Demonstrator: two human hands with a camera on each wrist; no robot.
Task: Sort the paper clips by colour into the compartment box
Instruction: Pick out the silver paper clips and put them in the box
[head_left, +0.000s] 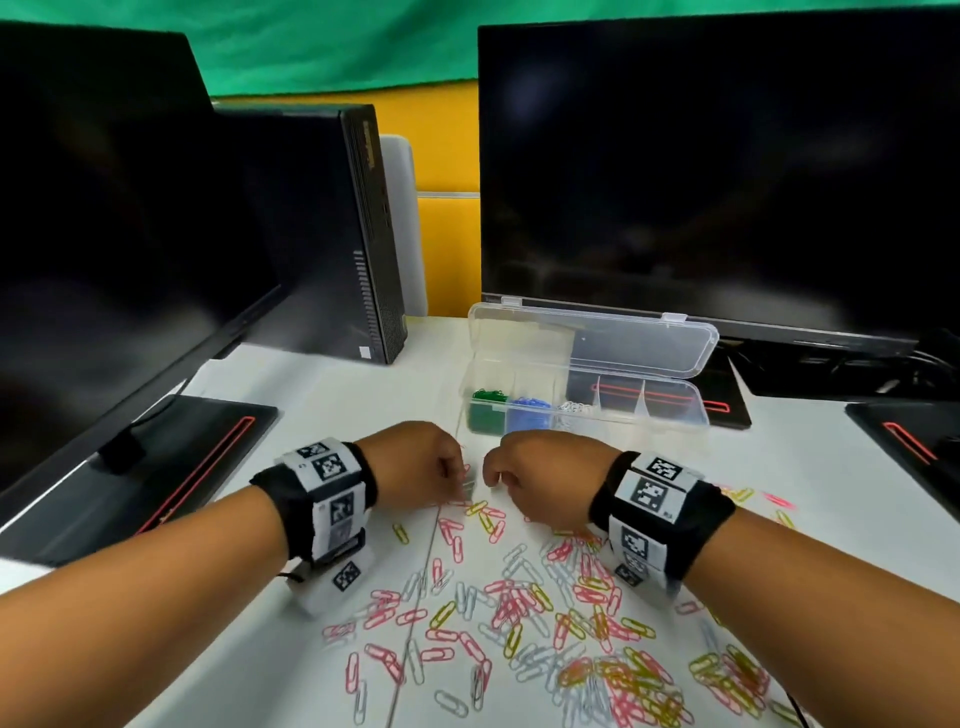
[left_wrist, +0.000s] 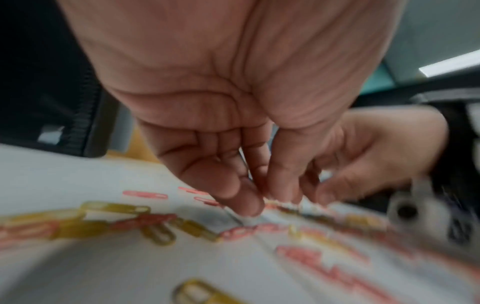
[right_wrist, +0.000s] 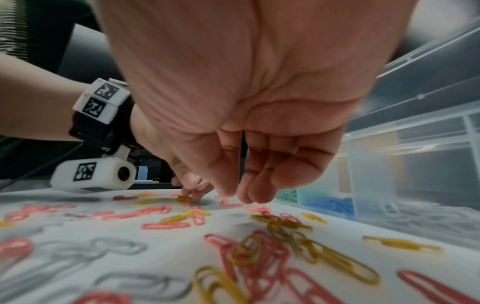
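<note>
The clear plastic compartment box (head_left: 587, 410), lid raised, is set toward the far edge of the bench (head_left: 322, 415), just beyond both hands, its long axis lying crosswise. The left hand (head_left: 421, 462) is pinched down on pale clips; the right hand (head_left: 540, 467) hangs loosely curled, nothing seen held, and is judged nearer. Pink, yellow and white wire paper clips (head_left: 519, 608) are scattered toward the near edge.
</note>
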